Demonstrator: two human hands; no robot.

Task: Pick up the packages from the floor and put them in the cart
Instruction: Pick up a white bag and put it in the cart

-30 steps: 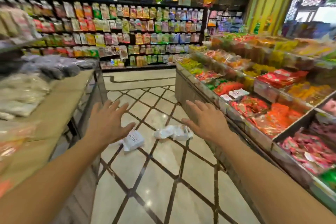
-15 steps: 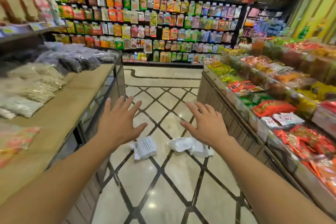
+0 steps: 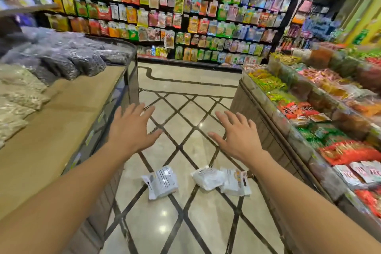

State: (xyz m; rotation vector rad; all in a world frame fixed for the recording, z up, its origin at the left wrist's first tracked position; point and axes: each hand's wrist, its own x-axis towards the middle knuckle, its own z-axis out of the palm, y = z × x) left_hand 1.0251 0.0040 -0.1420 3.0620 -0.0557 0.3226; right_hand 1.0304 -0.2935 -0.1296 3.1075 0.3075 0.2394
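Observation:
Three white packages lie on the tiled floor of a shop aisle. One white package (image 3: 161, 182) lies alone on the left. A second white package (image 3: 207, 177) and a third with a printed label (image 3: 236, 180) touch each other on the right. My left hand (image 3: 129, 128) and my right hand (image 3: 237, 136) are stretched forward above the floor, palms down, fingers spread, holding nothing. Both hands hover beyond the packages without touching them. No cart is in view.
A low display counter (image 3: 68, 121) with bagged goods borders the aisle on the left. A stepped display (image 3: 309, 121) of colourful snack packs runs along the right. A wall of hanging packets (image 3: 185, 16) closes the far end.
The view has swung left and tilted, so the packages now appear lower and closer, below my hands. Both hands stay open and spread.

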